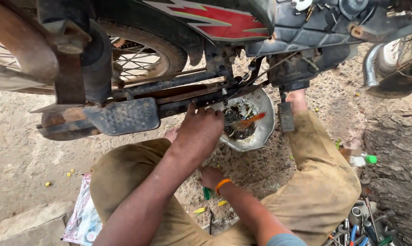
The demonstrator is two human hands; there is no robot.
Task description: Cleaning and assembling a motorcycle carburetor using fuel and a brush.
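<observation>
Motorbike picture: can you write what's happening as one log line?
left hand: up at motorbike underside, beside bowl | right hand: on ground by green-handled tool | bowl: dark liquid inside

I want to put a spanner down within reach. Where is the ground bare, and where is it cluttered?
Bare ground lies at far left, beyond the footrest and left knee. A smaller gravel patch sits between the oily pan and the right hand. Crowded: under the engine around the left hand, and the tool pile at lower right.
</observation>
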